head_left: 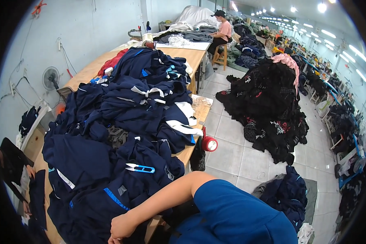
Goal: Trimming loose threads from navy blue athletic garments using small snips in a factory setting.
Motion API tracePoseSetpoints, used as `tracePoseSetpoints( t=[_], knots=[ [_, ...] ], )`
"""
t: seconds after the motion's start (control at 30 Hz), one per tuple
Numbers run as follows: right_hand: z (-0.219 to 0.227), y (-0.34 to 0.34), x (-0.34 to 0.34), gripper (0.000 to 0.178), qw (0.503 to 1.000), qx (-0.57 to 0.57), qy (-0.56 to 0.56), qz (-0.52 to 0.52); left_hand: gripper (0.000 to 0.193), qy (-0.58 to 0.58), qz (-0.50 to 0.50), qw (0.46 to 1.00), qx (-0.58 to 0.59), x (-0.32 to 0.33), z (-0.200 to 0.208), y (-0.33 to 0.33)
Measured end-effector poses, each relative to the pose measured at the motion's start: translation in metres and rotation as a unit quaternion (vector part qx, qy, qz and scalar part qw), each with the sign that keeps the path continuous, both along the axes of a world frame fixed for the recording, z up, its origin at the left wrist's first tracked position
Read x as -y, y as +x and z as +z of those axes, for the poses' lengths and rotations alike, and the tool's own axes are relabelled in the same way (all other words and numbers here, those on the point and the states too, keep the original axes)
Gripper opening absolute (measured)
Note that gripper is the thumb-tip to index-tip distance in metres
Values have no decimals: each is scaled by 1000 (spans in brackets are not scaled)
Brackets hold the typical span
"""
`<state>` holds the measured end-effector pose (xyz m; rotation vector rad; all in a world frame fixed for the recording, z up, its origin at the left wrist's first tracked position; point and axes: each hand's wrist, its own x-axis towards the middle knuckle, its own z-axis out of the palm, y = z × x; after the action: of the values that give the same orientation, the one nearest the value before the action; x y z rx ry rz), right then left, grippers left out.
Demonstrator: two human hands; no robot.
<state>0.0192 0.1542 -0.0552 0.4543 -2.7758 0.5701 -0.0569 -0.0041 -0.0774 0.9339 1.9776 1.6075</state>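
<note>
My right hand (123, 226) reaches in from the lower right, with a blue short sleeve (240, 207) on the upper arm. Its fingers curl downward at the bottom edge, over the near part of the navy garments (81, 162). Whatever they grip is hidden. White and bright blue trim shows on this large, loose pile. Blue-handled thread snips (140, 168) lie on the cloth, beyond my forearm. My left hand is out of sight.
Under the pile is a wooden table (197, 118); a red round object (209, 144) hangs at its right edge. Black garments (264, 105) heap on the tiled floor. A co-worker's hands (30, 171) touch dark cloth at far left. Another person (223, 30) sits behind.
</note>
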Motion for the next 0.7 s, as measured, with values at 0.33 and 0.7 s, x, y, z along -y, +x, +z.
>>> tracePoseSetpoints(
  t=[0.33,0.7],
  knots=[
    [-2,-4,24,19,990,2,-17,138,23,-7,-55,995,86,11,8,5],
    [-14,-9,1,23,905,179,-385,-39,15,-1,1,1000,11,11,34,22]
  ],
)
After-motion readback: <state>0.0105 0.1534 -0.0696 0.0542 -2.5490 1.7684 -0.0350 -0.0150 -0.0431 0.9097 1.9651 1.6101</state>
